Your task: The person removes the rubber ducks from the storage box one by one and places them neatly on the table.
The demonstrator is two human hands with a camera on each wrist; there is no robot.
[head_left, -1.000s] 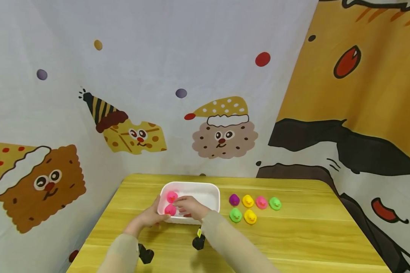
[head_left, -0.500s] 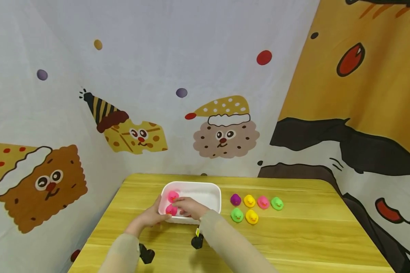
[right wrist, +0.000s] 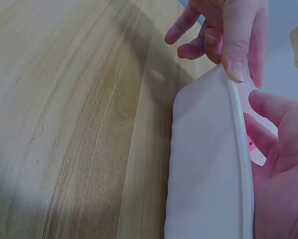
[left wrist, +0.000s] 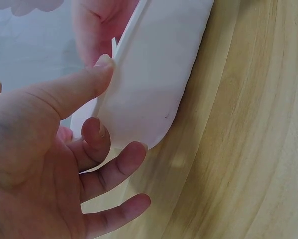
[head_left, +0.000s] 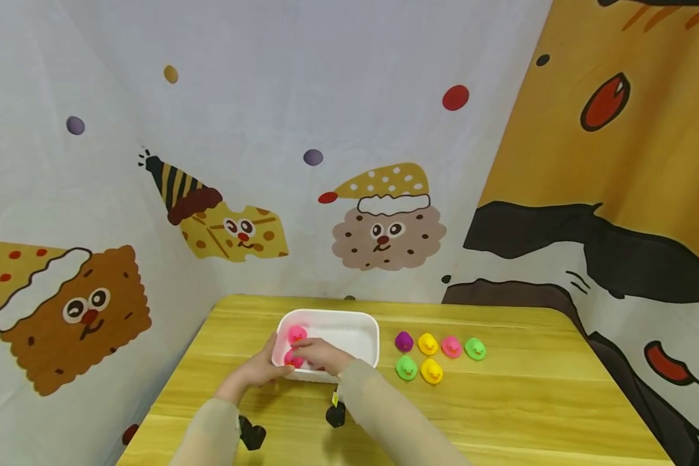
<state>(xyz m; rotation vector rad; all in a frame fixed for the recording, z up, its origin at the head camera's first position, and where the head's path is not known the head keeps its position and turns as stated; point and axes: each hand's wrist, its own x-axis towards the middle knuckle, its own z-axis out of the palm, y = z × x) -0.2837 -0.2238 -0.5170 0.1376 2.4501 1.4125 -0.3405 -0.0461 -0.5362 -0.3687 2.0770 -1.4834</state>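
A white plastic tray point(head_left: 358, 334) stands on the wooden table. My left hand point(head_left: 260, 369) grips its left end, thumb on the near rim and fingers about the outer wall. Inside, toward the left, are a pink rubber duck point(head_left: 297, 334) and, nearer me, a second pink duck point(head_left: 292, 360). My right hand point(head_left: 324, 355) reaches over the near rim, its fingers at the nearer duck. In the right wrist view its two visible fingertips stand apart, and a bit of pink duck point(right wrist: 251, 144) shows below them. My right hand partly hides what lies under it.
Right of the tray sit more rubber ducks in two rows: purple point(head_left: 404, 342), yellow point(head_left: 428, 343), pink point(head_left: 451, 346) and green point(head_left: 475, 349) behind, green point(head_left: 406, 367) and yellow point(head_left: 432, 371) in front. A printed cloth point(head_left: 256, 97) hangs behind the wooden table point(head_left: 524, 395).
My right fingers have shifted slightly toward the nearer pink duck. My left hand keeps its grip on the tray. The whole head view has drifted a little, moving things slightly rightward.
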